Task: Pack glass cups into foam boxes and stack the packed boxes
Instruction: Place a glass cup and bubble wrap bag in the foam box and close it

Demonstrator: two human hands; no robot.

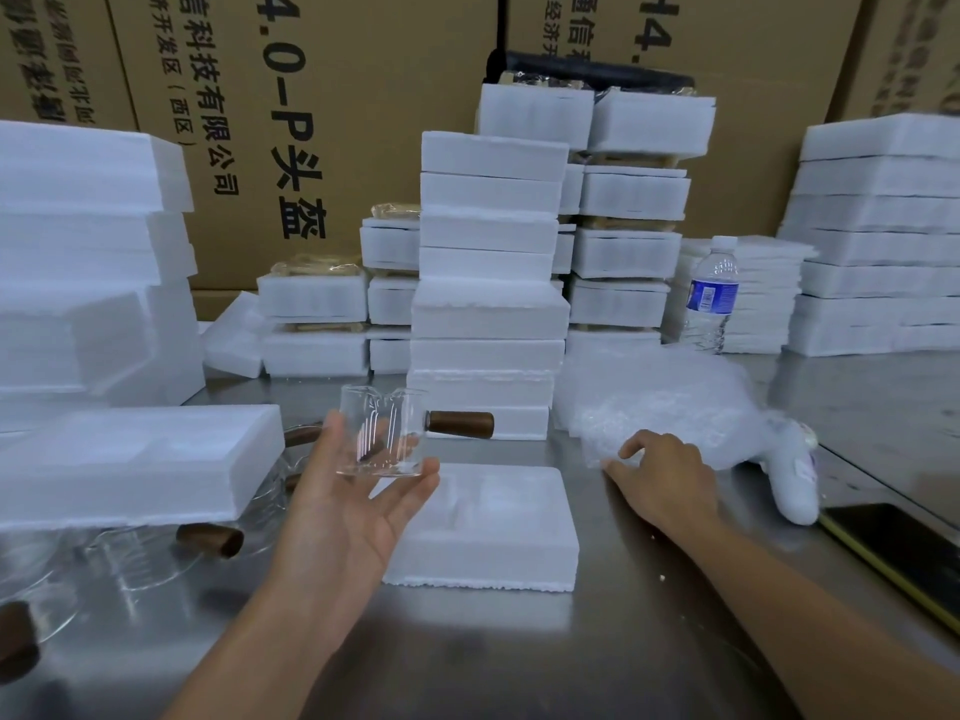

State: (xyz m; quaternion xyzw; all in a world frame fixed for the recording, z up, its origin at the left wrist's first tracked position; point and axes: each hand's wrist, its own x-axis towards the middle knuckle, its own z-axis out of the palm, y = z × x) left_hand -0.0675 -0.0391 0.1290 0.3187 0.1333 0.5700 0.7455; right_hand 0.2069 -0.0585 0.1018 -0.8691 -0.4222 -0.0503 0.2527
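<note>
My left hand [343, 506] is raised palm up and holds a clear glass cup [379, 433] between thumb and fingertips; its brown wooden handle [461, 424] points right. Just below and to the right, an open white foam box [498, 532] with moulded recesses lies on the steel table. My right hand [662, 478] grips the near edge of a heap of bubble wrap [660, 402] with curled fingers. Behind the cup rises a tall stack of closed foam boxes [488, 304].
More glass cups [130, 563] with wooden handles lie at the lower left, partly under a foam piece [130, 459]. Foam stacks stand at left [78, 252], rear and right [878, 241]. A water bottle [710, 298] stands behind the wrap. A dark phone [893, 548] lies at the right edge.
</note>
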